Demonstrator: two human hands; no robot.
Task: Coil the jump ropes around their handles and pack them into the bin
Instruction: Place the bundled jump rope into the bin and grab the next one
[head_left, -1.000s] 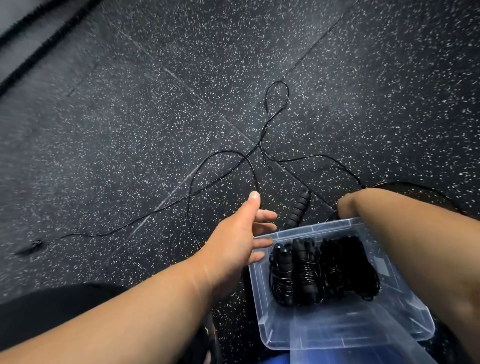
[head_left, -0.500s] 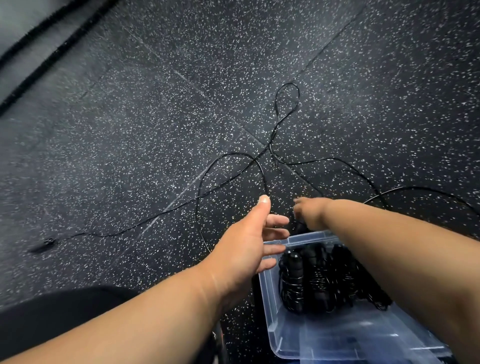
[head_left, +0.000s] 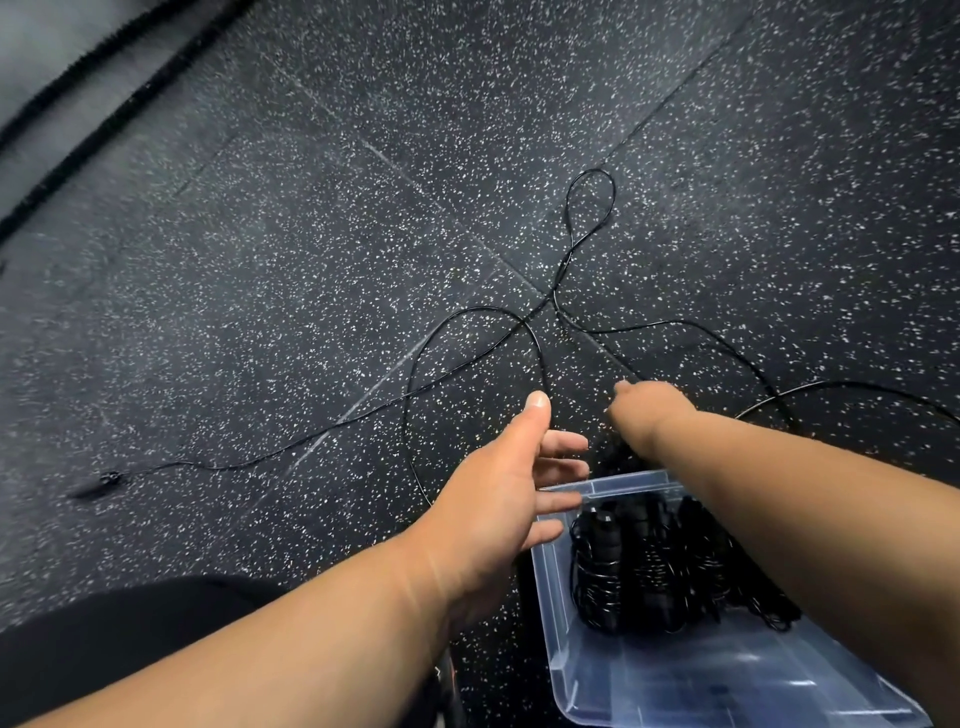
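Clear plastic bin (head_left: 566, 654) at lower right of frame, on the floor (head_left: 311, 234), w/ several coiled black jump ropes (head_left: 644, 566) packed along its far side. Left hand (head_left: 498, 499) hovers just left of the bin's far corner, fingers straight & spread, thumb up, holding nothing. Right hand (head_left: 649, 410) reaches past the bin's far rim at center-right, blurred; can't tell if its grip is closed on anything. Beyond, a loose jump rope (head_left: 519, 317) sprawls in loops across the speckled floor, one handle (head_left: 98, 483) at far left, top loop at upper center-right.
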